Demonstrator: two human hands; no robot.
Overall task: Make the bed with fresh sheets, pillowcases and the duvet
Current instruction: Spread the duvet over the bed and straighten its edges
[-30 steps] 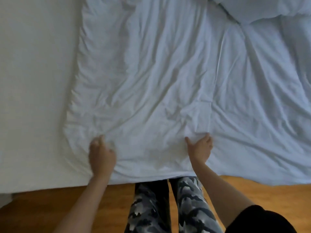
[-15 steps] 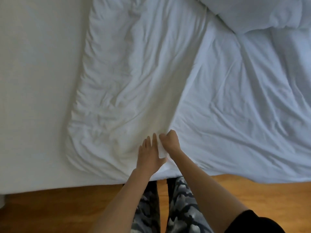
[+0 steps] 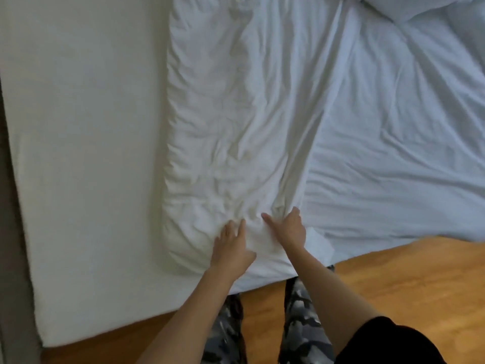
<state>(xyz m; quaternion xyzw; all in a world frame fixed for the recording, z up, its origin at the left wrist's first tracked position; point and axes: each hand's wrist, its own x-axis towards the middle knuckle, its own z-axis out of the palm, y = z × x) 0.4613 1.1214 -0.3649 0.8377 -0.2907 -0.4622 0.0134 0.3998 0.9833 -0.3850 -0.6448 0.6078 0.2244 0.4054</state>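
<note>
Here, rumpled white duvet (image 3: 236, 127), perhaps cotton

Legible text, labels, brands, numbers, signs: none. The white duvet (image 3: 236, 114) is plain, unprinted fabric. A small white tag-like flap (image 3: 319, 239) at its near edge shows no readable marking; too small and pale to tell. The bare mattress (image 3: 78, 153) carries no label in view. The camouflage-patterned trousers (image 3: 301, 324) bear pattern only, no lettering.
</note>
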